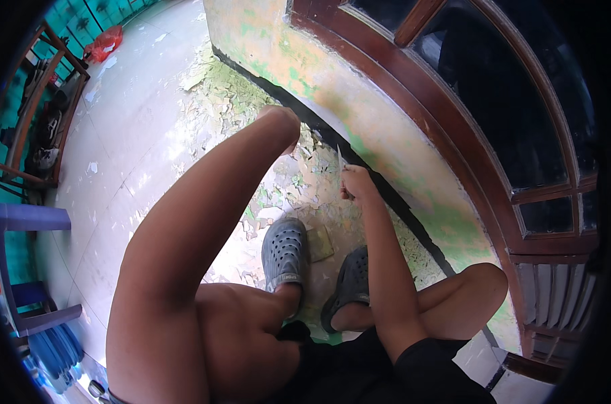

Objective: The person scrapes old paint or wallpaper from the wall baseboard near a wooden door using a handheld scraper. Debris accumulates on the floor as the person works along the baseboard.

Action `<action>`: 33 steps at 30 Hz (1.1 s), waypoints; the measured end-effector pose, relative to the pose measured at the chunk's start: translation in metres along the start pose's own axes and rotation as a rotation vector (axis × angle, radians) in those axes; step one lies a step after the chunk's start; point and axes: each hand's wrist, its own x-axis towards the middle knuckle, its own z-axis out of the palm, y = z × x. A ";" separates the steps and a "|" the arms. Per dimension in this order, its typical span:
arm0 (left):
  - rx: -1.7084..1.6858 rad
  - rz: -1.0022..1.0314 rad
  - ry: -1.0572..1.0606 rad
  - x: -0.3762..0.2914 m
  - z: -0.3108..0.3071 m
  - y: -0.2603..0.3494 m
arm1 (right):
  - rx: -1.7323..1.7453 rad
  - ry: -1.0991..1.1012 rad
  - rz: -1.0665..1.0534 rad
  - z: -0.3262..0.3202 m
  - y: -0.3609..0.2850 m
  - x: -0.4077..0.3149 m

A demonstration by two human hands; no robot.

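Note:
My right hand (357, 181) is closed around a knife-like tool, its narrow pale blade (340, 157) pointing away from me, close to the black band along the wall's foot. The tool's handle is mostly hidden in my fist. My left arm stretches forward, and my left hand (281, 121) is beside the black baseboard strip (321, 126). Its fingers are turned away, so I cannot tell whether they hold anything. Above the strip, the wall (305, 83) shows patchy cream and green paint. Paint flakes (230, 108) cover the floor along it.
Grey clogs (285, 250) are on my feet amid the flakes. Brown-framed windows (492, 126) rise on the right. A wooden shoe rack (73, 96), a purple plastic stool (30, 218) and a blue water jug (58, 348) stand left. A red plastic bag (103, 44) lies farther off.

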 end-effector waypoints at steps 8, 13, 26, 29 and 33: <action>-0.085 -0.077 -0.068 0.009 0.005 -0.012 | 0.355 0.011 -0.058 -0.020 -0.022 -0.039; -0.124 -0.068 -0.013 0.012 0.002 -0.007 | 0.256 0.122 -0.017 -0.028 -0.039 -0.035; -0.070 -0.016 -0.010 0.010 0.000 0.005 | 0.306 0.188 -0.067 -0.006 -0.048 -0.037; -0.014 -0.028 -0.004 0.010 0.001 0.005 | 0.314 0.177 -0.077 -0.022 -0.055 -0.034; -0.065 -0.007 0.007 0.009 0.001 0.004 | 0.294 0.178 0.018 -0.021 -0.059 -0.023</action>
